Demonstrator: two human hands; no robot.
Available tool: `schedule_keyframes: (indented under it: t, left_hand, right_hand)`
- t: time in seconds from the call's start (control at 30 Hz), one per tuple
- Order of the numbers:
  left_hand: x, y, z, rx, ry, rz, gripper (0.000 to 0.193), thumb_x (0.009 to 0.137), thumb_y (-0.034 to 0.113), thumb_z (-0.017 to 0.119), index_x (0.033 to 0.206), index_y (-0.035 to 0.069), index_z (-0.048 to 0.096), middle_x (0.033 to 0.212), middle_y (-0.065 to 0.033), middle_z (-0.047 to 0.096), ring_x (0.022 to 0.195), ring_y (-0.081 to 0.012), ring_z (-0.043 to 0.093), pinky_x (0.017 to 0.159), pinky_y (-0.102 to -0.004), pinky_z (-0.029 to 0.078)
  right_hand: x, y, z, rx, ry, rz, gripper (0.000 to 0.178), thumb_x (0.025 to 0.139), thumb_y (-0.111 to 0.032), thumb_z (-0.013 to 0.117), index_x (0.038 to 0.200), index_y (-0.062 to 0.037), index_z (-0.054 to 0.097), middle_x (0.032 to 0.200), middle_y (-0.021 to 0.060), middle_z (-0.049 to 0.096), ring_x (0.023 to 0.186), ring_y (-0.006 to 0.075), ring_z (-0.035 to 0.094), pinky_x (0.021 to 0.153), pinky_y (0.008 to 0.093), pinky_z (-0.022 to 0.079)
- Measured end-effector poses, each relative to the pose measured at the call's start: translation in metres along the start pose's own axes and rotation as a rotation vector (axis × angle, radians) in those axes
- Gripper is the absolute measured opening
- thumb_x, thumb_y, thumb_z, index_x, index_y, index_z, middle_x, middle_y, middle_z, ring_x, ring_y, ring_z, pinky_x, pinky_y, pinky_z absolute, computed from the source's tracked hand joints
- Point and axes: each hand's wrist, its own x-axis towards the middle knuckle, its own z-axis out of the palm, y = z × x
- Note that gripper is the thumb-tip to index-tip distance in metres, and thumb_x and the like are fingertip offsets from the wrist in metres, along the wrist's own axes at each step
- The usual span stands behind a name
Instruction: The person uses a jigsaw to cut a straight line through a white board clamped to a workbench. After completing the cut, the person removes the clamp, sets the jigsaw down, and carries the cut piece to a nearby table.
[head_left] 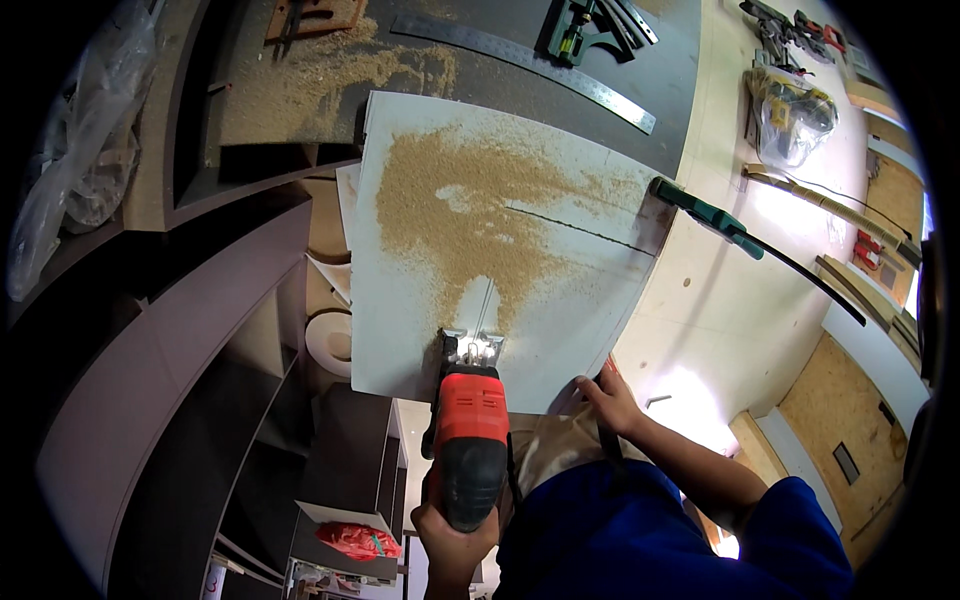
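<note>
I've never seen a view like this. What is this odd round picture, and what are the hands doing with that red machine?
There's no robot here: a person works with bare hands. A wide-lens camera on the head looks down, which gives the rounded view. The left hand holds a red and black power saw, its front end on a white board. The right hand is at the board's near right edge. Sawdust covers much of the board, and a thin cut runs across it. A green clamp sits at its right edge. Beyond lies a steel ruler.
</note>
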Motion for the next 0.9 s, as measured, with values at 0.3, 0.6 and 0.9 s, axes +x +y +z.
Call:
schedule_keyframes:
  t: [0.3,0.6,0.9]
  left_hand:
    - [0.000,-0.002,0.001,-0.001,-0.007,0.005,0.046,0.070,0.007,0.077,0.113,-0.004,0.062,0.090,-0.0161,0.071,0.080,-0.0275,0.073,0.074,-0.0327,0.055]
    - [0.001,0.001,0.001,0.007,-0.003,0.002,0.047,0.071,0.007,0.076,0.115,-0.004,0.061,0.089,-0.0154,0.070,0.079,-0.0270,0.073,0.072,-0.0322,0.055]
    - [0.002,0.004,0.002,0.003,0.002,-0.007,0.049,0.069,0.006,0.075,0.115,-0.004,0.061,0.089,-0.0152,0.070,0.078,-0.0269,0.073,0.072,-0.0323,0.055]
  right_hand:
    - [-0.002,-0.009,-0.001,-0.055,0.015,-0.068,0.037,0.101,-0.028,0.053,0.119,0.0041,0.054,0.102,0.0130,0.066,0.096,0.0209,0.061,0.087,0.0356,0.049]
    - [0.003,0.011,0.001,0.051,-0.008,-0.010,0.038,0.101,-0.029,0.053,0.119,0.0043,0.055,0.102,0.0122,0.065,0.096,0.0195,0.060,0.087,0.0349,0.048]
    - [0.003,0.015,0.002,0.086,-0.028,-0.005,0.036,0.101,-0.025,0.053,0.123,0.0036,0.052,0.107,0.0110,0.064,0.101,0.0195,0.059,0.091,0.0345,0.047]
